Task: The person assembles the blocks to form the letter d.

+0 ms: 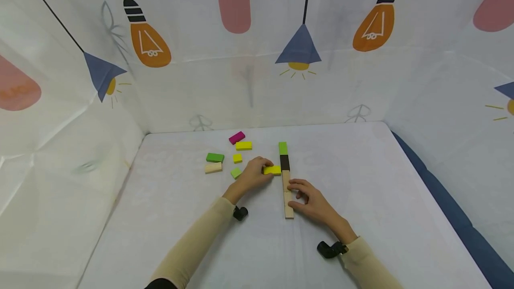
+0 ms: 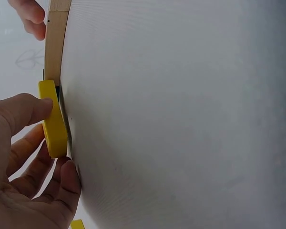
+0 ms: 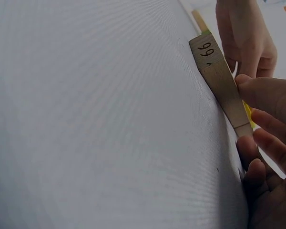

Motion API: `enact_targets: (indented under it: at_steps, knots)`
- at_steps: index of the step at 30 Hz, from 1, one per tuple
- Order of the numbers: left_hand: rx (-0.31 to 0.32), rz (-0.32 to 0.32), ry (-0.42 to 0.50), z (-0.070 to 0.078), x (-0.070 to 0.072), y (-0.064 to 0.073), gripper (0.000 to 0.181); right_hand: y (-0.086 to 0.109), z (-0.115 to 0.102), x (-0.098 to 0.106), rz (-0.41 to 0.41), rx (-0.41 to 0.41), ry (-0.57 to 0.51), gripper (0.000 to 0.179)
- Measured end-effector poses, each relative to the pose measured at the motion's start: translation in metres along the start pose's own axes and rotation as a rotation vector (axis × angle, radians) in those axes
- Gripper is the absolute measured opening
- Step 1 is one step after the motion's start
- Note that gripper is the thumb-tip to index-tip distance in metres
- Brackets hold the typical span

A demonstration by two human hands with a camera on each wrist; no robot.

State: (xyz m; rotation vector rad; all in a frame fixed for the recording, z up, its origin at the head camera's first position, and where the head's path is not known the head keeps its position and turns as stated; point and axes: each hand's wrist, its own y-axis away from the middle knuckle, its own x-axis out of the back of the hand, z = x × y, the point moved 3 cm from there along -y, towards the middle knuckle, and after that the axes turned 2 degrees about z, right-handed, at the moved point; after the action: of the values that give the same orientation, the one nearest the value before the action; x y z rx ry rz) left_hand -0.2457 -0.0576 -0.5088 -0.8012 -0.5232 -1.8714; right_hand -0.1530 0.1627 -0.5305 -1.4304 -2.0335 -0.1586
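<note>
My left hand [image 1: 254, 175] pinches a yellow block [image 1: 274, 170] between thumb and fingers. The block lies crosswise, its right end at the side of a straight row of blocks. From the far end, that row has a light green block [image 1: 283, 148], a black block [image 1: 284, 161], a wooden block [image 1: 286, 179] and a nearer wooden block [image 1: 288, 208]. Along the right side of the wooden blocks, the thumb and fingertips of my right hand [image 1: 315, 202] touch the row, fingers loosely bent. In the right wrist view, the near wooden end [image 3: 206, 50] shows engraved marks.
Left of the row lie loose blocks: magenta [image 1: 237, 137], long yellow [image 1: 243, 146], small yellow [image 1: 237, 158], green [image 1: 215, 157], wooden [image 1: 213, 167] and light green [image 1: 235, 173], close to my left wrist. A white cloth with printed lamps [image 1: 299, 48] hangs behind the white table [image 1: 341, 155].
</note>
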Motion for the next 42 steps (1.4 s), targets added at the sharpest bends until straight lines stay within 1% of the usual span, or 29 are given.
enact_targets:
  at_steps: [12, 16, 24, 29, 33, 42]
  knots:
    - [-0.001, 0.0, -0.014, -0.0019, -0.0023, -0.0002, 0.031, 0.0005, 0.0008, -0.0013, 0.014, 0.025, 0.008, 0.046]
    - [-0.01, -0.001, -0.017, -0.0026, -0.0028, -0.0013, 0.031, 0.0008, 0.0007, -0.0016, 0.02, 0.032, 0.007, 0.045]
    - [-0.028, 0.002, -0.029, -0.0018, -0.0024, -0.0023, 0.03, 0.0012, -0.0009, -0.001, 0.016, 0.019, -0.003, 0.045]
    - [-0.02, 0.002, -0.019, -0.0004, -0.0023, -0.0017, 0.03, 0.001, -0.0013, -0.0009, 0.014, 0.012, 0.004, 0.046]
    - [-0.012, 0.001, -0.008, -0.0002, -0.0024, -0.0011, 0.03, 0.0014, -0.001, -0.0012, 0.017, 0.023, 0.007, 0.045]
    - [-0.006, -0.012, -0.012, -0.0003, -0.0021, -0.0013, 0.031, 0.0015, 0.0007, -0.0014, 0.022, 0.027, 0.001, 0.045]
